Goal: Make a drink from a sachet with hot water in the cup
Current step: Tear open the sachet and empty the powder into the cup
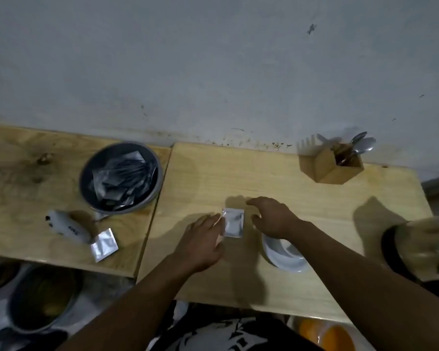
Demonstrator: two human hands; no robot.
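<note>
Nearest me, the two forearms reach out over the wooden counter point(314, 198). The white cup point(284, 254) sits just under the right wrist, on the near side of that hand, and looks empty, though the arm hides part of it.

A little further out, the left hand point(200, 241) has the silver sachet point(234, 222) by its left edge; the fingers point(217, 220) are closed on that edge, thumb and forefinger pinching, as best I can tell through the blur. The sachet stands between the two sets of fingers, just beyond the left fingertips and just left of the right ones. The right hand point(274, 216) hovers beside it with fingers apart and curled, not touching the foil.

So the step in hand seems to be the opening of the sachet, which looks to be sealed. The next move calls for the right fingers to close on the opposite edge and tear, then tip the powder into the cup near the wrist.

Off to the right, near the right elbow, is a dark kettle point(421, 247) (badly smeared). Well left of the left fingers lies a spare sachet point(104, 245), and beyond it a bowl of sachets point(121, 177).
</note>
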